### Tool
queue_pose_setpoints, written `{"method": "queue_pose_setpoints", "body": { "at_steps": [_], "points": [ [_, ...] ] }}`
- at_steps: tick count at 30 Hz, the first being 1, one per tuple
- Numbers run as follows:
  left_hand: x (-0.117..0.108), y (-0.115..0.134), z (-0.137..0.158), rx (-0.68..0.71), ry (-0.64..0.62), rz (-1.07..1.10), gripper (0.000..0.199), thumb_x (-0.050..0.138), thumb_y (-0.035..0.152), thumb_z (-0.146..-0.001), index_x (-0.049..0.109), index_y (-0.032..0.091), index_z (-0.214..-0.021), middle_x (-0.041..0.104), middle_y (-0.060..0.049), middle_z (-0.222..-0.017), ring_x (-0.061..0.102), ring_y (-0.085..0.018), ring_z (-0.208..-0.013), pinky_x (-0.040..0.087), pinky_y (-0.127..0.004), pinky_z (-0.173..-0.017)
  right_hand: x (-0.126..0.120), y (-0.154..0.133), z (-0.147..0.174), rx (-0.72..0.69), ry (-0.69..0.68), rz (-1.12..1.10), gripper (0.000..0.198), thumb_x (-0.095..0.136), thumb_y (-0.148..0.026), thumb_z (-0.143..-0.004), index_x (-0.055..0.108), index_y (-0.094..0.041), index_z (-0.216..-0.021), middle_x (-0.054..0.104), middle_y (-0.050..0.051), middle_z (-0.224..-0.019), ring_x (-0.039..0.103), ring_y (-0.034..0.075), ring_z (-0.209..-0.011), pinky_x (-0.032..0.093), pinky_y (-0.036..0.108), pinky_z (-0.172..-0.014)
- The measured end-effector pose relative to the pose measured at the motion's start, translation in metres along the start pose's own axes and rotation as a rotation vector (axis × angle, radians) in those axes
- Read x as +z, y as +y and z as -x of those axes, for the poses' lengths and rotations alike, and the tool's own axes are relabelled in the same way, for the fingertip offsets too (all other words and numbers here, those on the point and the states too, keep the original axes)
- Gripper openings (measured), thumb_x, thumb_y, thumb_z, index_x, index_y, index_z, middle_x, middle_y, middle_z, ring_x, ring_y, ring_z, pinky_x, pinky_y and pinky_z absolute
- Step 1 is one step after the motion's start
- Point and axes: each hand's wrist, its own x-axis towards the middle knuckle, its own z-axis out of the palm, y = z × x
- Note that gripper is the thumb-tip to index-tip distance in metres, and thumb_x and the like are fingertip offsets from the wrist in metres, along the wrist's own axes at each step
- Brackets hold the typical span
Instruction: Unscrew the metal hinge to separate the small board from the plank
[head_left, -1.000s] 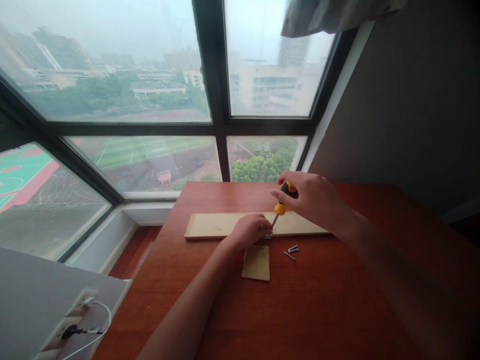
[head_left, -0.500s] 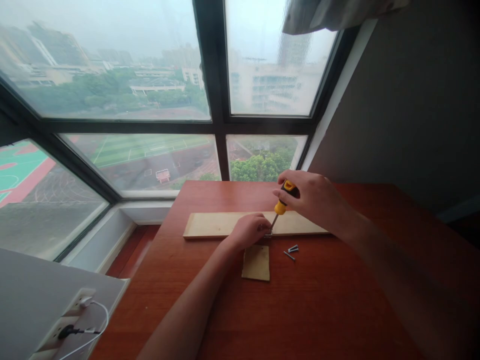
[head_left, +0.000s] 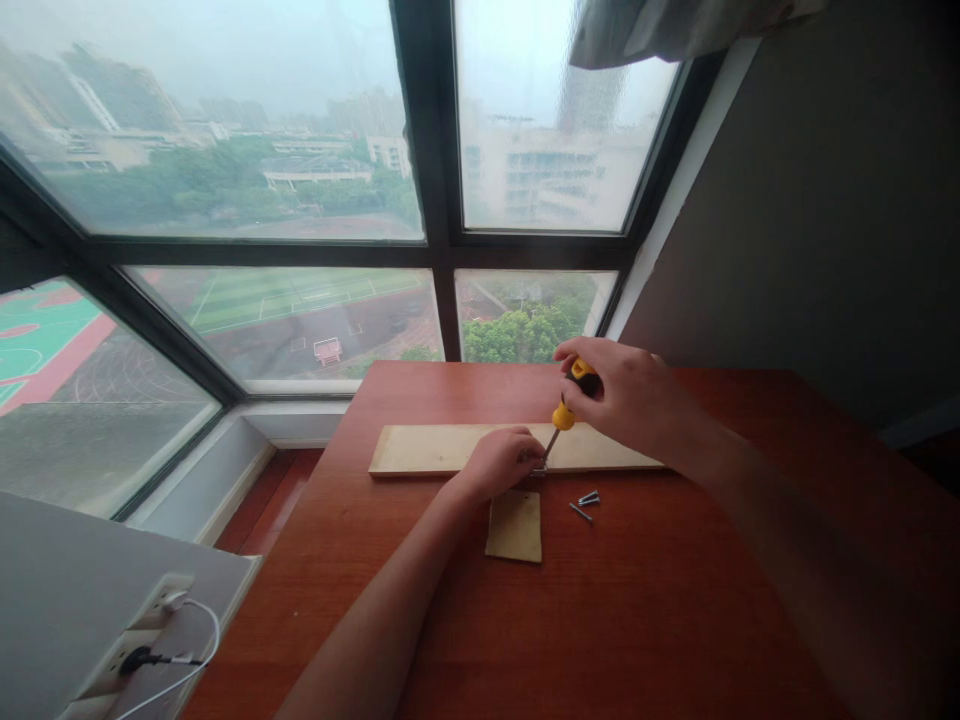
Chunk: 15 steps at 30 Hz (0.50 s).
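My right hand is closed around the yellow and black handle of a screwdriver. The screwdriver leans, its shaft running down to the near edge of a long pale wooden board. There my left hand rests on the board, fingers pinched on a small shiny metal piece at the screwdriver's tip. My fingers partly cover that piece, so its exact kind is unclear. Just below the left hand lies a small squarish wooden plate. Several loose screws lie to its right.
The board and loose parts lie on a reddish-brown wooden table. Beyond its far edge stand large windows with dark frames. At lower left, a wall socket has a white cable plugged in. A grey wall rises at right.
The fingers of my right hand have shifted slightly on the screwdriver handle. My left hand stays at the metal piece. The whole view has drifted a little.
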Motion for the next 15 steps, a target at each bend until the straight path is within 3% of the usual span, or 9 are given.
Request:
{"method": "queue_pose_setpoints", "body": {
  "at_steps": [4,7,10,12,15],
  "points": [
    [-0.0004,-0.0001,-0.0002,0.012,0.006,0.002,0.015,0.057,0.019,-0.082,0.071,0.022,-0.085,0.067,-0.001,-0.086,0.060,-0.013,-0.074,0.040,-0.021,-0.065,-0.0028,0.0000,0.0027,-0.071,-0.038,-0.108,0.035,0.054,-0.015,-0.075,0.057,-0.020,-0.110,0.066,0.004,-0.106,0.062,0.018,-0.088,0.044,0.027,-0.070],
    [-0.0007,0.0004,0.0000,0.013,0.005,0.000,0.014,0.057,0.019,-0.081,0.070,0.022,-0.084,0.066,0.000,-0.084,0.059,-0.013,-0.073,0.040,-0.021,-0.065,-0.0018,-0.0013,0.0028,0.008,0.001,0.001,0.027,0.054,-0.031,-0.083,0.059,-0.022,-0.108,0.067,0.004,-0.103,0.062,0.020,-0.082,0.041,0.029,-0.063],
    [-0.0007,0.0008,0.0004,0.005,0.007,0.000,0.014,0.057,0.020,-0.082,0.071,0.022,-0.084,0.066,0.000,-0.084,0.059,-0.013,-0.073,0.040,-0.021,-0.065,0.0008,-0.0012,0.0012,0.088,0.016,0.110,0.029,0.052,-0.045,-0.086,0.061,-0.023,-0.102,0.067,0.002,-0.085,0.059,0.019,-0.069,0.037,0.030,-0.056],
    [-0.0005,0.0009,0.0005,-0.001,0.004,0.002,0.014,0.057,0.020,-0.082,0.071,0.022,-0.085,0.067,0.000,-0.085,0.059,-0.013,-0.073,0.040,-0.021,-0.065,0.0009,-0.0004,0.0007,0.082,0.009,0.090,0.025,0.053,-0.038,-0.085,0.061,-0.022,-0.102,0.066,0.001,-0.080,0.058,0.018,-0.066,0.037,0.029,-0.058],
    [-0.0002,0.0009,0.0005,-0.007,0.002,0.002,0.014,0.058,0.020,-0.082,0.071,0.022,-0.086,0.067,0.000,-0.086,0.059,-0.013,-0.073,0.040,-0.021,-0.065,-0.0018,0.0001,0.0015,0.006,-0.032,0.015,0.026,0.054,-0.023,-0.078,0.059,-0.022,-0.104,0.067,0.002,-0.095,0.059,0.016,-0.071,0.039,0.027,-0.061]
  ]
}}
